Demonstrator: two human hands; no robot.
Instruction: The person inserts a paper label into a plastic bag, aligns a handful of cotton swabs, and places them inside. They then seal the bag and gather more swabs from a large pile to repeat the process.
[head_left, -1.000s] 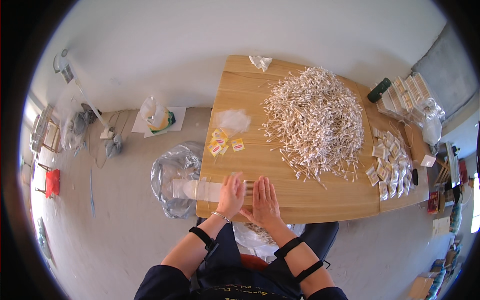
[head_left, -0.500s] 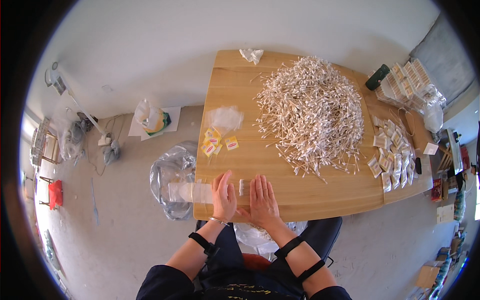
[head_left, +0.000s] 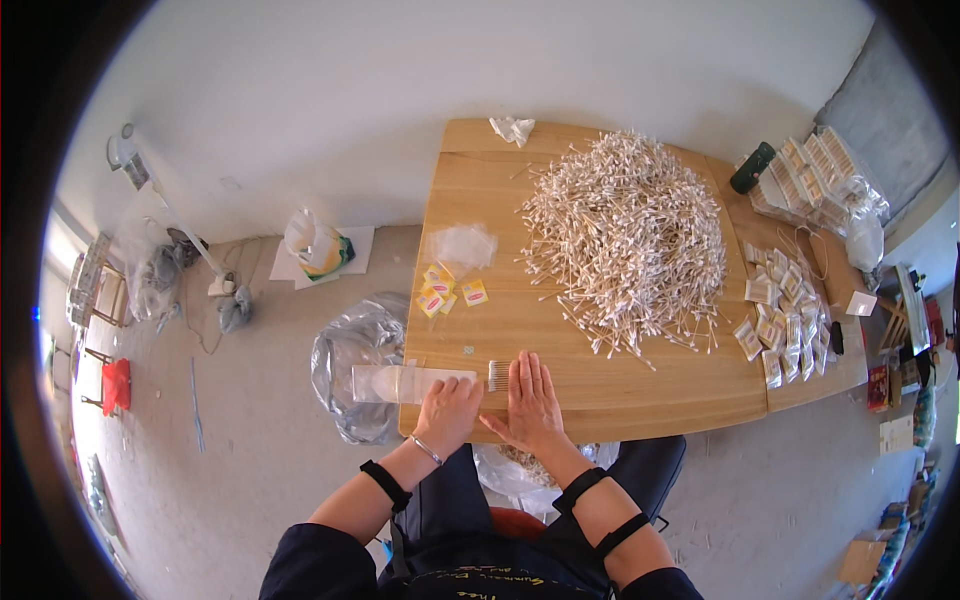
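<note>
Soft daylight across the pale wall [head_left: 380, 110], white glare at far left, fisheye curvature, black corners

Small packing workshop, apparently: bare grey floor [head_left: 270, 420]; table [head_left: 470, 190] bearing a large heap of cotton swabs [head_left: 630, 240] at two o'clock; filled clear packets [head_left: 795, 335], three o'clock; cardboard carton [head_left: 862, 562], four o'clock.

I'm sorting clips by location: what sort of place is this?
Probably a packing workroom: a heap of white cotton swabs with wooden sticks, small filled clear plastic packets, and a tan wooden table.
</note>
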